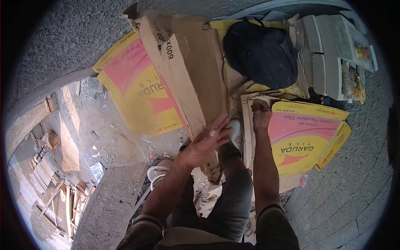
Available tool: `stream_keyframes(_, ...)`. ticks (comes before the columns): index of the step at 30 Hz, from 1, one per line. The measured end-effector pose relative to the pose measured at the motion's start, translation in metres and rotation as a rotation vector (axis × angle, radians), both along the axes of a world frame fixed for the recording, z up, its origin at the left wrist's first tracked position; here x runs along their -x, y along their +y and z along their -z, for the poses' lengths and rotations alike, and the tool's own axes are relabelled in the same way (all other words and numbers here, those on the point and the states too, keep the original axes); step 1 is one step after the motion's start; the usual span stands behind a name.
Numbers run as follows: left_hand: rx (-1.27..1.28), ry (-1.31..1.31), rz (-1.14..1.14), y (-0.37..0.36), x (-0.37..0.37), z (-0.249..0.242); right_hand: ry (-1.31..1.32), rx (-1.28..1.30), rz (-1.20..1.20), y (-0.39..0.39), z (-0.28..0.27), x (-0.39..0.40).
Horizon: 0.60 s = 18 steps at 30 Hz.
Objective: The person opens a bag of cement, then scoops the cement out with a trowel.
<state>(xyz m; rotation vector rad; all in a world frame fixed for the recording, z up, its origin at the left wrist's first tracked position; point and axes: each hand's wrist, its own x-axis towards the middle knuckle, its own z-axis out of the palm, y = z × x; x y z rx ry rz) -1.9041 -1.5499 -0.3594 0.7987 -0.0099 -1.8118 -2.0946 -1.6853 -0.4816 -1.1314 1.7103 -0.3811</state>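
Observation:
My left hand (205, 141) is open, its fingers stretched out over the lower end of a long brown cardboard piece (204, 71) with folded sides, marked 600x600. To the right, my right hand (261, 114) is closed in a fist at the upper left edge of some leaning cardboard (247, 129). The palm side of that fist is hidden. Right beside it leans a flattened yellow and pink Garuda tile carton (304, 139). Another yellow and pink carton (143, 91) lies behind the brown piece on the left.
A black bag (262, 54) rests on cardboard at the back. Stacked grey-white slabs (325, 50) and a plastic bottle (347, 83) stand at the back right. White cable or hose (156, 173) lies by my left leg. An opening (54, 166) at left shows wood and rubble below.

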Motion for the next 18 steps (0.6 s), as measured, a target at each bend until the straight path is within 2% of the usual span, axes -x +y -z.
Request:
stream_keyframes(1,-0.034,-0.009,-0.03,0.007,-0.004,0.002,0.012,0.002,0.007,-0.006,0.01,0.001)
stream_keyframes(3,0.001,0.015,-0.058,0.013,-0.013,0.002,-0.211,-0.236,0.516,-0.019,0.034,0.003)
stream_keyframes(4,0.032,0.031,-0.089,0.012,-0.016,0.003,-0.217,-0.231,0.532,-0.029,0.044,0.008)
stream_keyframes(6,-0.01,-0.005,-0.108,0.009,-0.013,0.008,-0.318,-0.293,0.74,-0.042,0.06,0.022)
stream_keyframes(7,-0.092,-0.14,-0.084,0.007,-0.014,0.011,-0.337,-0.303,0.815,-0.05,0.068,0.028)
stream_keyframes(9,-0.247,-0.375,-0.032,-0.004,-0.007,0.014,-0.395,-0.229,0.829,-0.059,0.077,0.039)
stream_keyframes(10,-0.261,-0.381,0.029,-0.009,-0.001,0.019,-0.423,-0.214,0.784,-0.062,0.082,0.044)
stream_keyframes(11,-0.352,-0.502,0.032,-0.015,0.004,0.026,-0.452,-0.194,0.741,-0.063,0.088,0.047)
stream_keyframes(12,-0.431,-0.628,0.038,-0.025,0.01,0.034,-0.501,-0.228,0.767,-0.062,0.093,0.048)
stream_keyframes(13,-0.428,-0.638,0.107,-0.036,0.019,0.042,-0.552,-0.257,0.795,-0.06,0.098,0.05)
stream_keyframes(15,-0.598,-0.871,0.111,-0.054,0.039,0.058,-0.573,-0.285,0.713,-0.05,0.102,0.05)
stream_keyframes(17,-0.547,-0.992,0.21,-0.08,0.059,0.073,-0.689,-0.143,0.602,-0.025,0.13,0.048)
stream_keyframes(18,-0.497,-1.093,0.243,-0.094,0.07,0.08,-0.736,-0.197,0.623,-0.019,0.131,0.044)
